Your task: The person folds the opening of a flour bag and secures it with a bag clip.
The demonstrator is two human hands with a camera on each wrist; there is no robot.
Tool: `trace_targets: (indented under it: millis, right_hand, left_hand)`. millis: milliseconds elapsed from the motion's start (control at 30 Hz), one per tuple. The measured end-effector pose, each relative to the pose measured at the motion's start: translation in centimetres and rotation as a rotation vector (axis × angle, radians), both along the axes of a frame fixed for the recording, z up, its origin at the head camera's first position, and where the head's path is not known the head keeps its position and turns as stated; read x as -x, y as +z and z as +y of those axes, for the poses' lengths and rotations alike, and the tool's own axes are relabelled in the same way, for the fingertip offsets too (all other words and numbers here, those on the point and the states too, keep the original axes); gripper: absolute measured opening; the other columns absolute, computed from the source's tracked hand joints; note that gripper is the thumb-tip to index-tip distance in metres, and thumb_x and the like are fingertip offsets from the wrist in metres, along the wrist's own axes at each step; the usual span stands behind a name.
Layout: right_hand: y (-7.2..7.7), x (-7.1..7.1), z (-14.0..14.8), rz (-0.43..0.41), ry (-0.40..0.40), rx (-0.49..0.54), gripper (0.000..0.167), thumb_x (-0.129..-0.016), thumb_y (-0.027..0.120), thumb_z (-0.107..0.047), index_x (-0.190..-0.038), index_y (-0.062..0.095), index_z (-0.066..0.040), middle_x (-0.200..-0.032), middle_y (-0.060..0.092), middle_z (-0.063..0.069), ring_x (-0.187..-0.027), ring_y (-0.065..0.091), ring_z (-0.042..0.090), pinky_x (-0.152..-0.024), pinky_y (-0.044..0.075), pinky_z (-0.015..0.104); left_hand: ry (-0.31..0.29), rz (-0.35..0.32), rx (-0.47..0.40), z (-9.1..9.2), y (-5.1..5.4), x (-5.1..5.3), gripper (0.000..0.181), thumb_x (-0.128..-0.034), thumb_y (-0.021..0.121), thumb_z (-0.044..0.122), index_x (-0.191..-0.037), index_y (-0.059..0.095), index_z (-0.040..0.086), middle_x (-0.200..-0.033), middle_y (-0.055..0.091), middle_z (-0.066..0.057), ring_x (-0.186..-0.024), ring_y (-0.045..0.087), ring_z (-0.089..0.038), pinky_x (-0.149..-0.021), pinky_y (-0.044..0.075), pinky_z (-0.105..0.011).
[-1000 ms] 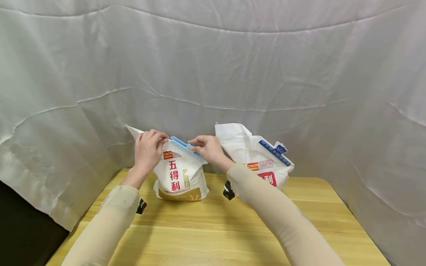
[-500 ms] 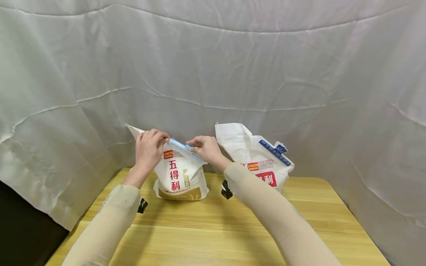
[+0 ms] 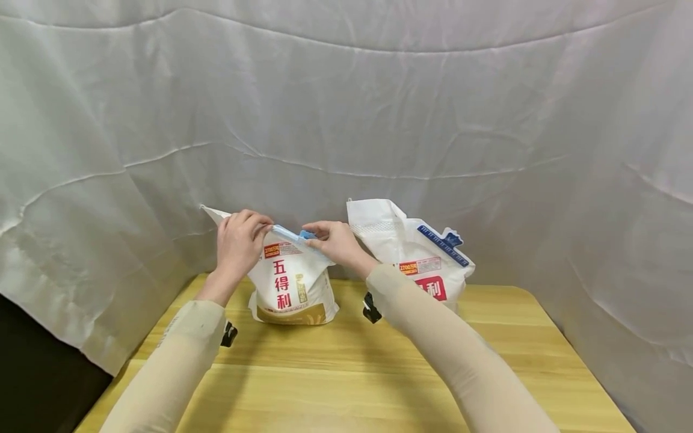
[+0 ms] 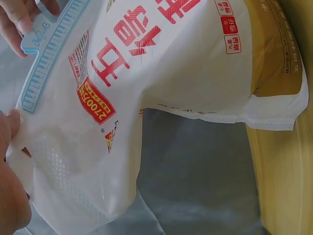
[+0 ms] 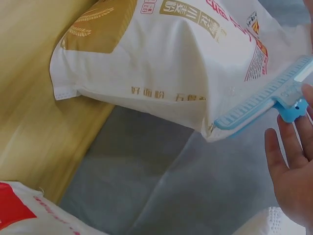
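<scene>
A white flour bag [image 3: 295, 294] with red lettering stands upright on the table, its top folded over. Along that fold lies a light blue bag clip [image 5: 259, 105], gripping the bag's top edge. My left hand [image 3: 238, 243] pinches the bag's folded top beside the clip's left end; in the left wrist view its fingertips [image 4: 12, 122] are at the bag's edge. With thumb and fingers, my right hand [image 3: 338, 243] holds the clip's handle at the middle of the bar. Part of the handle is hidden behind the thumb in the right wrist view.
A second white flour bag [image 3: 406, 246] stands to the right, partly behind my right forearm, with a dark blue clip [image 3: 444, 245] on its folded top. A grey cloth [image 3: 346, 120] hangs right behind the wooden table [image 3: 303, 385].
One second ago the light blue clip's two bars stood apart at the bag's top; now they sit together on the fold, and the handle has tipped upward. Both hands stay in nearly the same place.
</scene>
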State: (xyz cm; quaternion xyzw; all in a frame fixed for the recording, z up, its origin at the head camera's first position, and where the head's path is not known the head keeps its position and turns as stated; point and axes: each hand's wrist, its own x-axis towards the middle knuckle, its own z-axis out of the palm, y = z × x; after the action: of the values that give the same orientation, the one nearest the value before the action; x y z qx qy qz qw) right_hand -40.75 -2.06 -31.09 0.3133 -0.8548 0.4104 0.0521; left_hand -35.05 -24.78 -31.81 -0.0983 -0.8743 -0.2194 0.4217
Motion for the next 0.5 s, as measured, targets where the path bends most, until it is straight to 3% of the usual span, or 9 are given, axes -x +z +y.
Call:
trace_targets:
  millis: [267,500]
  right_hand:
    - [0.3,-0.5,1.2,-0.005,0.021,0.024,0.038,-0.103,0.067,-0.027,-0.140,0.066,-0.017,-0.134,0.070,0.001,-0.110,0.070,0.017,-0.092,0.058,0.032]
    - [-0.1,-1.0,2.4,0.158,0.050,0.079,0.041,-0.101,0.070,-0.022,-0.141,0.065,-0.010,-0.140,0.067,0.007,-0.122,0.067,0.024,-0.101,0.055,0.035]
  left_hand:
    - [-0.007,0.008,-0.010,-0.4,-0.1,0.1,0.014,-0.0993,0.069,0.013,-0.109,0.075,0.005,-0.115,0.069,-0.014,-0.114,0.060,-0.038,-0.112,0.035,-0.058]
    - [-0.024,0.050,-0.023,-0.7,-1.0,-0.2,0.028,-0.1020,0.064,0.021,-0.123,0.072,0.005,-0.131,0.067,-0.016,-0.128,0.056,-0.039,-0.119,0.027,-0.060]
